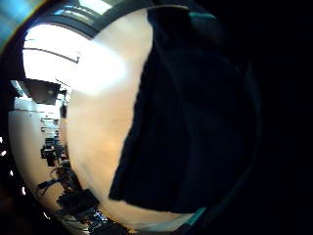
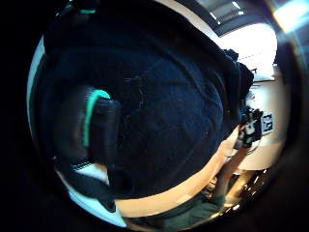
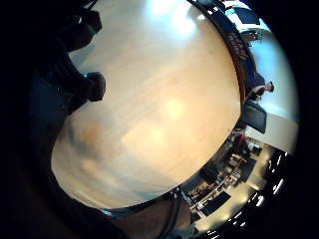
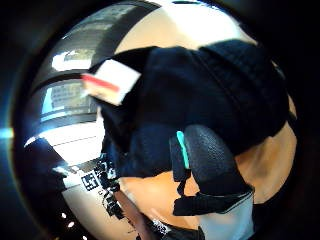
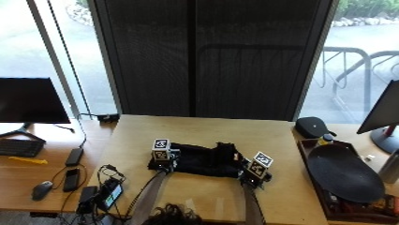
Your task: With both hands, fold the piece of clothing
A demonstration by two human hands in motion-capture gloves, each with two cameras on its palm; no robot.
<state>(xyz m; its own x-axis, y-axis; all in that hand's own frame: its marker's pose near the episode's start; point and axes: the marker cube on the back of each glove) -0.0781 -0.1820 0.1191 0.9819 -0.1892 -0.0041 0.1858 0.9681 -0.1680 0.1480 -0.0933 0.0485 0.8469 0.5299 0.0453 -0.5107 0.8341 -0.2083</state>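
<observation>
One black garment on table, gripped by two hands, left hand, right hand

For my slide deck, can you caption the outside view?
Both gloved hands, left hand and right hand, grip the black garment at its opposite ends on the wooden table.

Dark cloth lies on the table, its edge crossing the wood.

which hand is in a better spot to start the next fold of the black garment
Neither clearly. The left hand is at the left end of the black garment and the right hand at its right end, so I'd guess both lift together.
</observation>
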